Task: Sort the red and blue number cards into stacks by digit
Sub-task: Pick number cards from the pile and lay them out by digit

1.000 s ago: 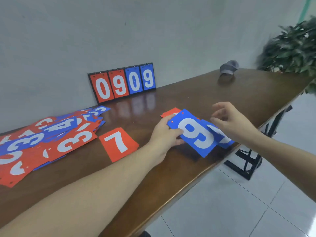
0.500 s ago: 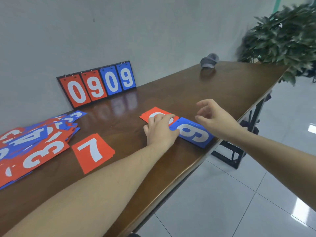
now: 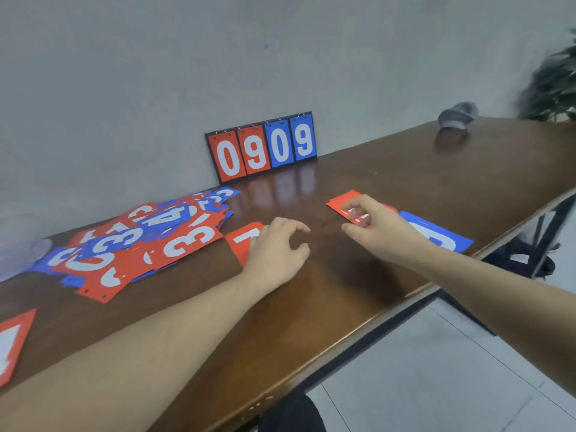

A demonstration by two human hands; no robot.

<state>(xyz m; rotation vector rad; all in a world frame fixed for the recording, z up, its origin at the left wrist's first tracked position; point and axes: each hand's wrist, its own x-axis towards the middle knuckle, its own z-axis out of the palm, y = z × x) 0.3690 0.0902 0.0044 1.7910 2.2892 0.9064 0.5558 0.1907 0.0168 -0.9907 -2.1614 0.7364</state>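
The left hand (image 3: 277, 247) hovers with fingers loosely curled, holding nothing, over the right edge of a red 7 card (image 3: 244, 241) flat on the table (image 3: 343, 291). The right hand (image 3: 377, 226) reaches over a red card (image 3: 343, 201), fingers loosely bent; whether it touches it I cannot tell. A blue card (image 3: 448, 238) lies just right. The unsorted pile (image 3: 134, 241) sits far left

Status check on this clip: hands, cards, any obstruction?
Left hand open over red 7 card. Right hand over red card, grip unclear. Unsorted pile left. Nothing blocking.
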